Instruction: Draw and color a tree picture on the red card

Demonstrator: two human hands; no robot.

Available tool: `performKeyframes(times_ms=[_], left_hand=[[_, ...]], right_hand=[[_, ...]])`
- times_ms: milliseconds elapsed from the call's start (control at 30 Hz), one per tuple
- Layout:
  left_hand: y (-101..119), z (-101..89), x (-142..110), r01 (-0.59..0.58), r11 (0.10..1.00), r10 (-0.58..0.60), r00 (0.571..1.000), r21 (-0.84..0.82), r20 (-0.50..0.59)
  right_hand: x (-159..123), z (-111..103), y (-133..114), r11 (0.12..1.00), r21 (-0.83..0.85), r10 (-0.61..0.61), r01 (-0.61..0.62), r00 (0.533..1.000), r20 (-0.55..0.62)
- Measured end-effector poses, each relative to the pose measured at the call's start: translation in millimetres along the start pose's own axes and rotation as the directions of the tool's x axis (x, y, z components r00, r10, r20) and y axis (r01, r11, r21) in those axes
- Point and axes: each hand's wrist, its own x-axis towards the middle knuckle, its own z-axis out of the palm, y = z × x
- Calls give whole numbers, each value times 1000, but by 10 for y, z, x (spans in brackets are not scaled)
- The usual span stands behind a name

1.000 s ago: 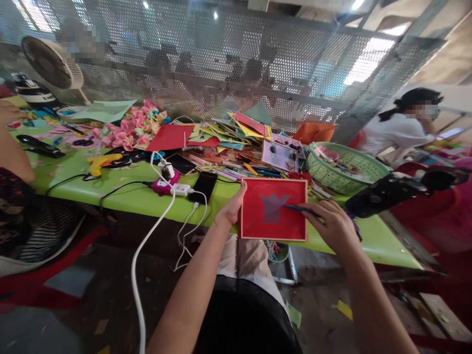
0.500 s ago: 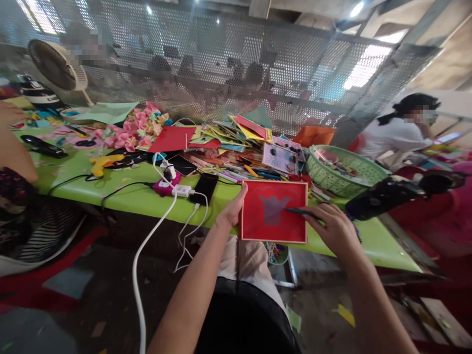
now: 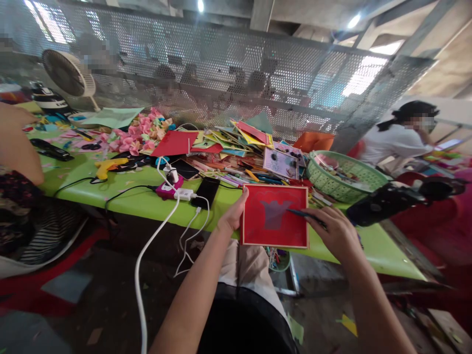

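left hand (image 3: 233, 216) grasps the left edge of the red panel (image 3: 254, 232), over the near edge of the bench (image 3: 383, 253); right hand (image 3: 334, 231) pinches a dark pen (image 3: 306, 215), tip at the grey shape (image 3: 273, 216), contact unclear. clean work likely calls for bracing the border firmly and applying light, even pressure.

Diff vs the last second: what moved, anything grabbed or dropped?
Only the view clearly shifted: the green table and things on it sit lower in the picture. Nothing was grabbed or let go. Unchanged: the left hand holds the red framed panel by its left edge; the right hand holds the dark slender tool, tip at the greyish shape.
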Motion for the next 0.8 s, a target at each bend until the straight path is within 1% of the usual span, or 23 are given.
performKeyframes(times_ms=[133, 300, 467, 533, 667, 800], left_hand=[[9, 3, -9, 12, 1000, -12, 1000, 0, -5], [18, 10, -18, 5, 1000, -5, 1000, -6, -2], [36, 75, -30, 45, 999, -44, 997, 10, -61], [39, 95, -39, 42, 999, -41, 996, 10, -75], [37, 94, -54, 29, 1000, -29, 999, 1, -43], [36, 49, -41, 25, 1000, -25, 999, 3, -34]], right_hand=[[-13, 18, 7, 1000, 22, -12, 11, 999, 42], [22, 21, -1, 1000, 19, 23, -23, 1000, -4], [11, 5, 3, 999, 36, -1, -2, 997, 74], [14, -1, -2, 999, 36, -3, 0, 998, 69], [40, -2, -16, 999, 34, 5, -6, 1000, 22], [12, 14, -16, 999, 43, -11, 8, 998, 69]])
